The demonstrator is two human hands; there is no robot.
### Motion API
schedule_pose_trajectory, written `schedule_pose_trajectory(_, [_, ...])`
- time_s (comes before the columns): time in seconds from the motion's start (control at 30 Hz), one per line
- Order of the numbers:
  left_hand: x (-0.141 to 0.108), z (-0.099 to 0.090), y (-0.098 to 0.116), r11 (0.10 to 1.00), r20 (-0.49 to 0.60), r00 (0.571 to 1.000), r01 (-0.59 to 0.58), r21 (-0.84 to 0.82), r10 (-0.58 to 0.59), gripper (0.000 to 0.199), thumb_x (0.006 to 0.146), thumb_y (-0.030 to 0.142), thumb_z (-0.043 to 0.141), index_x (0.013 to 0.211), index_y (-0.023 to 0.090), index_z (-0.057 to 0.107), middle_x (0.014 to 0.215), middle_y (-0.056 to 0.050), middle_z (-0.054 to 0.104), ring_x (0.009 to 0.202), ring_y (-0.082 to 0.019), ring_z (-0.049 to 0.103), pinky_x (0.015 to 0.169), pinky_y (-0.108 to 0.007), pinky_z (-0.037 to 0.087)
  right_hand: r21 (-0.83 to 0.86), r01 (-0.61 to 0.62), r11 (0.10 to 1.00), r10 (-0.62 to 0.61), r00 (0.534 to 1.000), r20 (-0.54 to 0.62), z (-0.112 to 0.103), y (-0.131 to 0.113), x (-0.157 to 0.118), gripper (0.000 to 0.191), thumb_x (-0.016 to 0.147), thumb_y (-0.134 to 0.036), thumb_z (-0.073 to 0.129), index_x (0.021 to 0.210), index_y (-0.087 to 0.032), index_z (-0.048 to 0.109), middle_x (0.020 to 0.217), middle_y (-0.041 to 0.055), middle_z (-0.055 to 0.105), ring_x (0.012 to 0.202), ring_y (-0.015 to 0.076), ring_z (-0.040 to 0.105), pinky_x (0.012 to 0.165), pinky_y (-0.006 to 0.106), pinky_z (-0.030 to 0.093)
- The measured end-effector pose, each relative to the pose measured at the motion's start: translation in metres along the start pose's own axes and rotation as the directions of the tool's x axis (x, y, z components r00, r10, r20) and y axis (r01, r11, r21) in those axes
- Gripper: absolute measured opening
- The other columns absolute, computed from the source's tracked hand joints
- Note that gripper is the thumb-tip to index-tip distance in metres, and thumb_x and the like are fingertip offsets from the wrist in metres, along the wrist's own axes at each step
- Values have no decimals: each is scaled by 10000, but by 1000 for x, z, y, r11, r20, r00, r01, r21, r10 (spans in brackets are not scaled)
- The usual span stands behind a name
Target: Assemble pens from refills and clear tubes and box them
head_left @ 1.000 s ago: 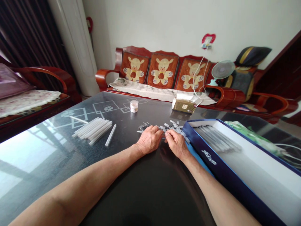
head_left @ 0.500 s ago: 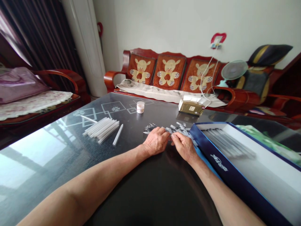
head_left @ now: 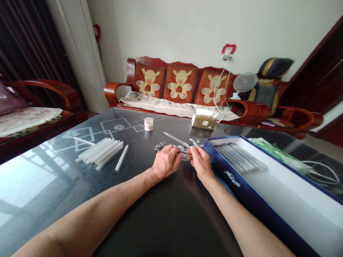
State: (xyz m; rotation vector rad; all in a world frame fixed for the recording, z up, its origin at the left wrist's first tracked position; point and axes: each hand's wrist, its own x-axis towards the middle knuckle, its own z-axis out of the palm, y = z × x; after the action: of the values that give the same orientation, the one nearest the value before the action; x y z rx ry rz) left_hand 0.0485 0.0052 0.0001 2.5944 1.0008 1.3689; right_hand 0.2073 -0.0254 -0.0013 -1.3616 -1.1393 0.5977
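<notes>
My right hand has its thumb and fingers pinched at the near end of a slim pale pen refill, whose pointed tip slants away to the upper left. Close beside it, my left hand is curled low over a heap of pen refills; its fingertips are partly hidden, and what they grip does not show. More refill ends lie just beyond my right hand. To the left is a pile of white pen barrels, with one single barrel apart from it.
A long blue box with a row of clear pens inside stands at my right. Farther back on the dark table are a small round tub and a tissue pack. Green plastic packaging lies behind the box.
The view has turned slightly to the right. A pale refill now sticks out by my right fingertips, and my hands have spread slightly apart.
</notes>
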Motion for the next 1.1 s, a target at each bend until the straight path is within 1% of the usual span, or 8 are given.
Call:
schedule_pose_trajectory(0.2, [7,3,-17,727,62,842,498,-472,-536,406,903,510,475,787,167,657,632,-3,620,599,-135,599,591,-232,463,58,-111,992,97,973,209,16,-10,-19,304,790,-484,572,776,-184,621,675,20,669,508,114,556,441,221,366])
schedule_pose_trajectory(0.5, [26,-4,-4,-66,483,668,547,-835,-566,346,616,128,627,961,140,620,758,-8,642,535,-84,547,472,-189,429,-285,289,914,-181,919,351,29,-27,-40,129,763,-269,609,659,-193,616,585,-13,627,535,123,551,581,253,430])
schedule_pose_trajectory(0.57, [28,-5,-6,-25,471,649,572,-820,-597,358,636,121,583,992,135,618,724,3,619,477,-66,482,424,-181,365,-283,323,903,-200,900,387,27,-27,-37,120,780,-273,604,697,-194,638,594,-15,634,530,121,548,571,246,426])
schedule_pose_trajectory(0.63, [26,-6,-11,176,402,660,630,-756,-634,302,732,189,546,1017,137,630,671,13,593,433,-65,417,399,-190,315,-298,344,890,-232,906,353,21,-26,-30,142,813,-297,577,751,-196,656,616,-11,646,545,127,562,571,243,430])
schedule_pose_trajectory(0.7, [23,-7,-16,508,285,747,632,-585,-600,256,839,283,491,985,153,657,639,6,584,462,-86,444,443,-203,350,-366,375,851,-315,925,214,9,-24,-18,177,840,-316,543,782,-194,656,661,7,660,592,140,586,604,249,445])
schedule_pose_trajectory(0.8, [14,-8,-19,914,170,922,374,-157,-348,294,923,354,435,943,181,672,761,-45,649,667,-141,582,622,-233,445,-590,392,706,-432,898,81,-15,-20,2,170,835,-257,508,797,-185,658,774,52,673,692,167,607,694,277,460])
schedule_pose_trajectory(0.97, [2,-6,-15,978,295,945,82,193,-138,310,968,341,373,962,190,644,895,-80,675,784,-177,638,684,-255,477,-894,269,359,-140,962,233,-44,-15,16,166,757,-155,543,802,-170,702,809,112,654,723,216,624,701,315,449])
schedule_pose_trajectory(1.1, [1,-4,-15,976,298,949,42,213,-106,299,964,328,379,912,178,633,868,-81,667,776,-186,646,683,-269,491,-924,256,284,42,960,278,-47,-13,15,163,781,-158,551,723,-178,702,783,122,657,714,225,635,683,320,444])
